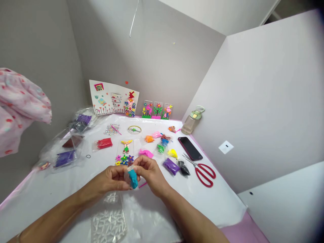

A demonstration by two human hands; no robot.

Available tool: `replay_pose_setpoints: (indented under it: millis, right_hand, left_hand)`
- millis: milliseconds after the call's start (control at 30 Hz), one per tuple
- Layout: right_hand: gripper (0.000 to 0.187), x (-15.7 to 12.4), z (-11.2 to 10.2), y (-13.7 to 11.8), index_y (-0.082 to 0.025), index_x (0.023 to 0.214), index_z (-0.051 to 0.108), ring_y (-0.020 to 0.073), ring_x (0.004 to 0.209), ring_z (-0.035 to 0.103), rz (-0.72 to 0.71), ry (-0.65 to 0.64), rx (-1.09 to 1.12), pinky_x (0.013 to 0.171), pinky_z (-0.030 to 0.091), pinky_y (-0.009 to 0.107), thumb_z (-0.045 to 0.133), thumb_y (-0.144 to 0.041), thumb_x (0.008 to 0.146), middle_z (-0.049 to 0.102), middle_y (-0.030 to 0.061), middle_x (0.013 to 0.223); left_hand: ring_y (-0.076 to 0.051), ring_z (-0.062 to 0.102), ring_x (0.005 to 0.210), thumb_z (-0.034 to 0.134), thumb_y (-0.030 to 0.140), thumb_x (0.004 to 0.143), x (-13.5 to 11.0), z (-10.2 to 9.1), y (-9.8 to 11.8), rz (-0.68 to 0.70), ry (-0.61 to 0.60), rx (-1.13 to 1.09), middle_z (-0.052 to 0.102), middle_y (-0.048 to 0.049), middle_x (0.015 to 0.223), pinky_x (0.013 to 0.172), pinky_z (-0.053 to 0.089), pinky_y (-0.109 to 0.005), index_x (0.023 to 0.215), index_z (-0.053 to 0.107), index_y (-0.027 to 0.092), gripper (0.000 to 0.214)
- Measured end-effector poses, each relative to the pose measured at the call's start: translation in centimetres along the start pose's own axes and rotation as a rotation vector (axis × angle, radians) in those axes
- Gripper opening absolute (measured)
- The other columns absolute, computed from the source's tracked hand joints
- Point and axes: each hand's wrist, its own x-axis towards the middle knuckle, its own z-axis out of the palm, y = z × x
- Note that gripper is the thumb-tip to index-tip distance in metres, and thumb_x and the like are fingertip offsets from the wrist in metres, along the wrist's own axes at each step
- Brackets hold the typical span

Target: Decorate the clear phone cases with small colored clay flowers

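Between both hands, over the middle of the table, is a small clear packet of blue modelling clay (133,179). My left hand (117,179) grips its left side with thumb and fingers. The upper right edge of the packet is pinched by my right hand (148,172). Just beyond lies a clear panel with a clay rabbit (126,146) and several clay flowers (124,159), partly hidden by the hands. A pink packet of clay (146,154) rests behind my right hand. Nearer me is a clear mould sheet with flower shapes (108,221).
Red-handled scissors (205,173), a phone (190,148) and a bottle (192,121) line the right side. Purple (171,166), black (183,167) and red (104,143) clay packets lie around. Decorated panels (157,110) and a drawing (113,99) lean on the wall. Pink cloth (21,109) hangs left.
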Motion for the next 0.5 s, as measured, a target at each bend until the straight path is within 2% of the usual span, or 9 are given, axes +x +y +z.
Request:
replay_pose_setpoints:
  millis: [133, 267, 433, 500]
  right_hand:
    - [0.041, -0.2, 0.2, -0.3, -0.017, 0.081, 0.063, 0.0088, 0.055, 0.051, -0.001, -0.032, -0.006, 0.056, 0.043, 0.022, 0.087, -0.050, 0.077, 0.060, -0.0033, 0.064]
    - [0.039, -0.3, 0.1, -0.5, -0.017, 0.081, 0.063, 0.0088, 0.055, 0.052, -0.010, -0.047, -0.007, 0.055, 0.043, 0.022, 0.086, -0.048, 0.078, 0.059, -0.0037, 0.063]
    - [0.040, 0.1, -0.2, -0.3, -0.017, 0.082, 0.061, 0.0082, 0.054, 0.051, -0.029, 0.013, -0.007, 0.056, 0.042, 0.022, 0.085, -0.049, 0.079, 0.059, -0.0042, 0.063]
    - [0.040, 0.2, -0.2, -0.3, -0.017, 0.083, 0.061, 0.0079, 0.054, 0.050, -0.034, 0.027, -0.010, 0.057, 0.042, 0.022, 0.085, -0.050, 0.079, 0.059, -0.0041, 0.064]
  left_hand:
    - [-0.024, 0.058, 0.095, 0.084, 0.048, 0.077, -0.4, -0.1, 0.0, -0.044, -0.043, 0.021, 0.071, -0.0040, 0.101, 0.089, 0.043, -0.033, 0.093, 0.080, 0.023, 0.030]
    - [-0.025, 0.057, 0.102, 0.082, 0.050, 0.079, -0.4, 0.2, -0.3, -0.052, -0.060, 0.008, 0.071, -0.0040, 0.106, 0.092, 0.042, -0.034, 0.101, 0.080, 0.024, 0.034]
    - [-0.024, 0.057, 0.102, 0.081, 0.045, 0.083, 0.1, 0.9, -0.4, 0.016, 0.067, -0.128, 0.071, -0.0034, 0.105, 0.091, 0.042, -0.034, 0.109, 0.077, 0.027, 0.032]
    - [-0.025, 0.058, 0.105, 0.080, 0.044, 0.083, 0.3, 1.1, -0.5, 0.028, 0.090, -0.187, 0.071, -0.0044, 0.107, 0.097, 0.042, -0.036, 0.108, 0.077, 0.026, 0.031]
